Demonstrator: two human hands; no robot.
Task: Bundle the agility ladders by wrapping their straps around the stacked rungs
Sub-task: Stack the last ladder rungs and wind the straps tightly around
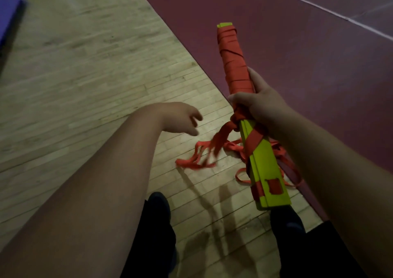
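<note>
A person's right hand (261, 105) grips the stacked yellow-green rungs (265, 167) right of centre, their upper half bound in red strap (232, 65). The left hand (180, 118), mid-frame, hangs loosely curled and empty beside blurred loose strap ends (204, 156) over the wooden floor (85, 65)

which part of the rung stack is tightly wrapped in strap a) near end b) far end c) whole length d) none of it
B: the strap covers the rungs beyond the right hand; the near end is mostly bare.
</note>
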